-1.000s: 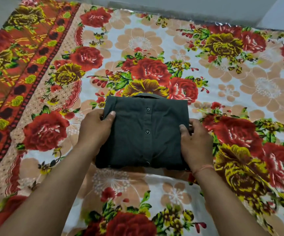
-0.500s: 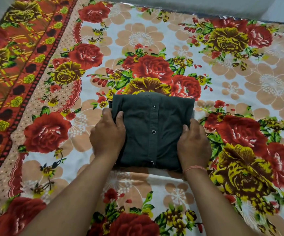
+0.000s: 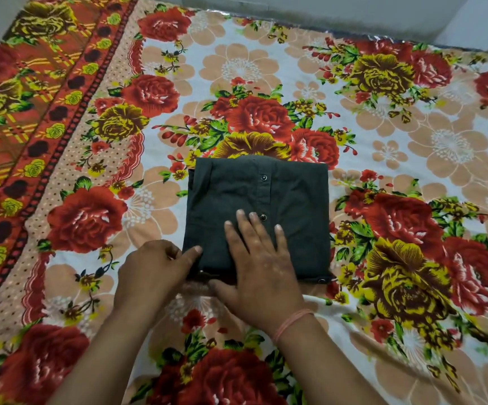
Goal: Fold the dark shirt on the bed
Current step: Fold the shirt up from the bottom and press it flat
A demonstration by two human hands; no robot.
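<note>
— Where's the shirt?
— Folded square, mid-bedsheet, placket running away from me. My right hand lies flat and spread on top; my left hand pinches the near-left corner, so it's nearer.

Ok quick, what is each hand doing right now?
Left hand: fingers curled, thumb on the near left corner of the dark shirt; a firm grip cannot be told.
Right hand: open, flat on the shirt.

One folded dark shirt is lying on one floral bedsheet; two hands are showing, left hand and right hand; four buttons are showing.
</note>
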